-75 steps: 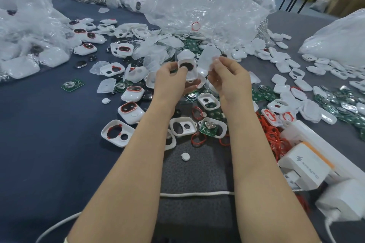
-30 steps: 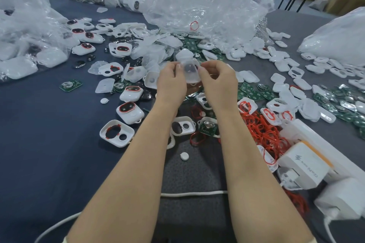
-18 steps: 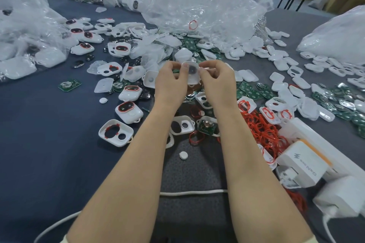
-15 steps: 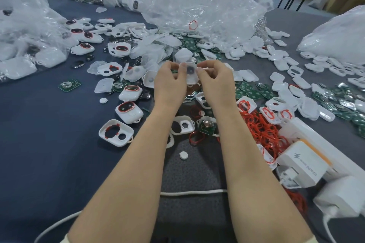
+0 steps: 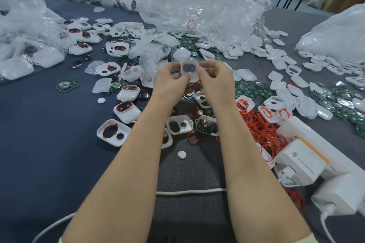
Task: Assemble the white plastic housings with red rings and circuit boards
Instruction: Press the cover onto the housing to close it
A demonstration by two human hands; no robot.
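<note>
Both hands are raised over the middle of the table and hold one white plastic housing (image 5: 189, 70) between them. My left hand (image 5: 171, 83) pinches its left side and my right hand (image 5: 216, 81) pinches its right side. A dark oval window shows in the housing's upper face. Below my wrists lie an empty white housing (image 5: 179, 124), a housing with a green circuit board (image 5: 205, 126) in it, and a housing with a red ring (image 5: 113, 132). A heap of loose red rings (image 5: 260, 130) lies to the right.
Crumpled clear plastic bags (image 5: 199, 2) fill the back and left of the blue-grey table. Several white shells and green boards are scattered right (image 5: 335, 100). White chargers on a power strip (image 5: 300, 163) sit at the right front; a white cable (image 5: 189, 191) crosses near me.
My right hand came in from beside the housing to pinch it together with my left. The housing has been turned between my fingers and its dark window now faces me.
</note>
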